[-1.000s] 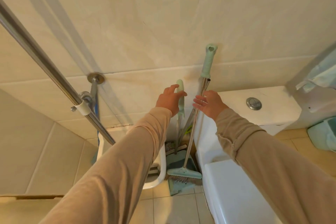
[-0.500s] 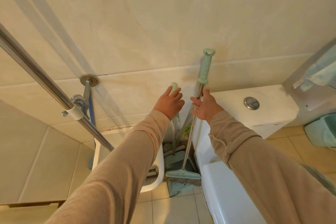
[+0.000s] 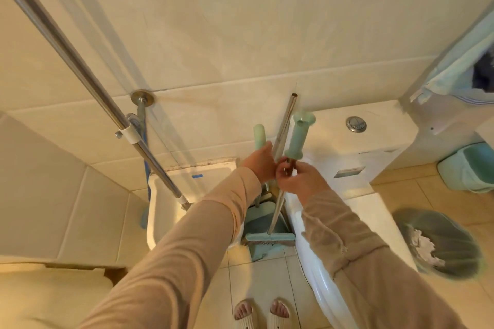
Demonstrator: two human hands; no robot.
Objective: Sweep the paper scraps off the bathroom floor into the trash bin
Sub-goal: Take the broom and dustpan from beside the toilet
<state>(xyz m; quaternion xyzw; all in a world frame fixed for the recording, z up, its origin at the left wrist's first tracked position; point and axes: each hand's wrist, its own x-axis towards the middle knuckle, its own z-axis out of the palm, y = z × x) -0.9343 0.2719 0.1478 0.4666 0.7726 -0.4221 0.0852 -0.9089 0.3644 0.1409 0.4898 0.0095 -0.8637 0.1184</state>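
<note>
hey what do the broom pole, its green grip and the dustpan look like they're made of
Broom pole: probably metal with a polished finish; it is silvery, gives off bright glints and ends in an open tube at the top.
Green grip: likely matte plastic or rubber, pale mint with a dull, even surface; motion blur leaves the choice open.
Dustpan: apparently moulded plastic, teal, smooth with a faint sheen.

Tiled floor [image 3: 256, 275] bears broom [image 3: 270, 237], dustpan [image 3: 260, 224], bin [image 3: 438, 243]

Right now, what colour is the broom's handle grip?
Pale mint green, the broom's handle grip shows best in the head view.
</note>
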